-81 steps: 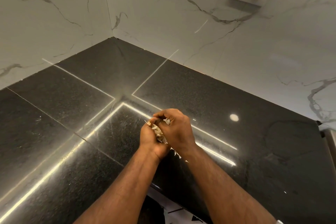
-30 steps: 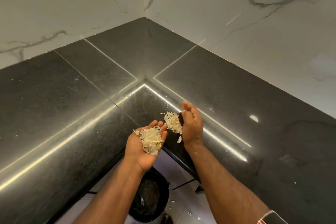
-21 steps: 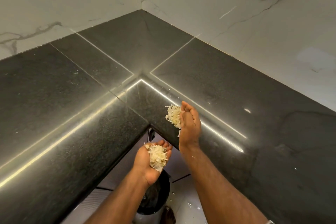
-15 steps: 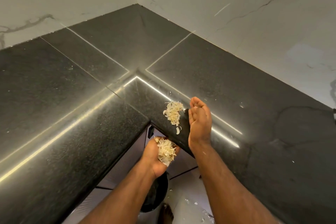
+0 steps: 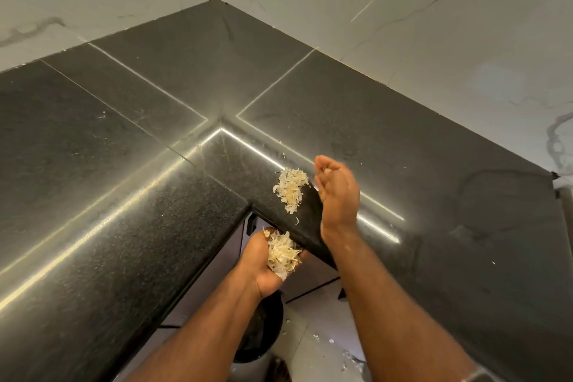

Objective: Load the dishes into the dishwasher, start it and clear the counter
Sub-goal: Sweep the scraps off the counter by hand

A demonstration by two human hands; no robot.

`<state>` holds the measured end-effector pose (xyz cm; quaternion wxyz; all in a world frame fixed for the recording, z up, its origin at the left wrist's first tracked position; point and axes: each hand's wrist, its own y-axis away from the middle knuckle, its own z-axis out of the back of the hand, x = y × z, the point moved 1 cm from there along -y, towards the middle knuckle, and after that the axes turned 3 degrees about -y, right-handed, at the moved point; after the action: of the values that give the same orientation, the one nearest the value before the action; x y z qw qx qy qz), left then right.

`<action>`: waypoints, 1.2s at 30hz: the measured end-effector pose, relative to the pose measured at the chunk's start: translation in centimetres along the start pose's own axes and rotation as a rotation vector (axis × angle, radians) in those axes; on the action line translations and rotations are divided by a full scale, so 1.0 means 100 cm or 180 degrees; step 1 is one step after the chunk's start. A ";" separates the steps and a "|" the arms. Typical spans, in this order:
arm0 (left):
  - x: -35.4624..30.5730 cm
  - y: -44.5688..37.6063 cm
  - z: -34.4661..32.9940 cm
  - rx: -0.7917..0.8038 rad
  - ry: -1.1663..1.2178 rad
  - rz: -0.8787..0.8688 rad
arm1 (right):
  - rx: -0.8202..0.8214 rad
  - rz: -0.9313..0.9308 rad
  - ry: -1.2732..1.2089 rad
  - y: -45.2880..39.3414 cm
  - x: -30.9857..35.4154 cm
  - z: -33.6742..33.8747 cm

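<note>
A dark bin (image 5: 263, 332) sits on the floor, half hidden behind the forearms. Above it the left hand (image 5: 266, 260), cupped palm-up below the counter (image 5: 434, 164) edge, cradles pale peelings (image 5: 282, 254). The right hand (image 5: 336, 192), fingers straight, stands edge-on beside a second heap (image 5: 291, 187) by the lip. Counter-clearing is under way; next, sweep that heap into the waiting palm. No dishwasher is visible.

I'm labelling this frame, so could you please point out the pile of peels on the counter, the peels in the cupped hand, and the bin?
pile of peels (image 5: 291, 187): head view, middle of heap.
peels in left hand (image 5: 282, 254): head view, clump's middle.
bin (image 5: 273, 316): head view, dark rim.
</note>
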<state>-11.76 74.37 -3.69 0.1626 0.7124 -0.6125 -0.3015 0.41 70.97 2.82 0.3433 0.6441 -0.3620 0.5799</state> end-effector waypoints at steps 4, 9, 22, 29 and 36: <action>-0.001 -0.003 0.005 0.0000 -0.0024 -0.0004 | 0.0595 0.0256 0.1250 -0.048 -0.004 -0.011; -0.003 -0.005 0.006 0.0075 -0.0061 -0.0034 | 0.1103 0.0280 0.1341 -0.052 -0.004 -0.025; -0.014 0.000 0.006 0.0211 -0.0012 -0.0141 | 0.0350 -0.0309 -0.0495 0.057 -0.016 -0.020; -0.016 -0.010 0.016 0.0206 0.0005 -0.0092 | 0.0236 -0.0050 -0.0479 0.021 -0.006 -0.012; -0.018 -0.006 0.014 0.0156 -0.0124 -0.0199 | 0.1067 0.0347 0.1471 -0.045 -0.003 -0.032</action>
<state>-12.29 76.47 -4.76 0.1236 0.7290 -0.6001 -0.3051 2.71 76.04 2.71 0.2738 0.5222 -0.2074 0.7806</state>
